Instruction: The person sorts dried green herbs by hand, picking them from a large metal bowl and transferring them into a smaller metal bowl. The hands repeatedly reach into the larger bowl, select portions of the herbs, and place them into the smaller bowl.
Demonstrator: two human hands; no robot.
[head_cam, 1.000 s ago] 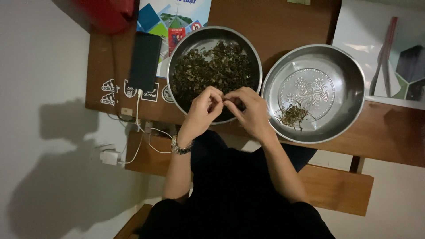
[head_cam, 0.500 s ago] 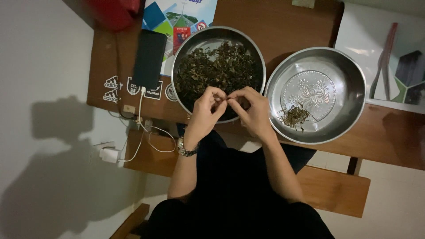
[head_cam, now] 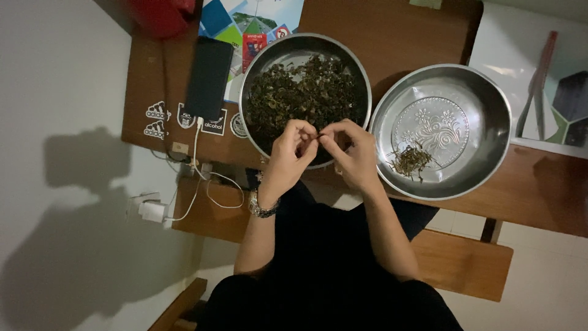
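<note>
Two round metal bowls are set side by side on a brown wooden table (head_cam: 398,37), both near its front edge. At the left edge of the table a flat black phone (head_cam: 209,76) is laid, with a thin white cable (head_cam: 196,184) run down from it to a white charger (head_cam: 151,212) below the table.

Just right of the phone, the left bowl (head_cam: 263,55) is seen nearly full of dark, crumpled dried leaves (head_cam: 306,92). Over its front rim the left hand (head_cam: 289,153) is held, a metal watch (head_cam: 262,207) worn at the wrist; its fingers are curled and pinched shut on a small dark leaf piece (head_cam: 318,135). The right hand (head_cam: 352,153) is met with it fingertip to fingertip, its fingers likewise closed on the same piece, above the near edge of the leaf pile.

Farther right, the right bowl (head_cam: 490,122) is shown shiny and smooth, with a flower pattern pressed into its flat bottom. A small heap of thin, pale stems (head_cam: 411,160) is gathered in its front left part.
</note>
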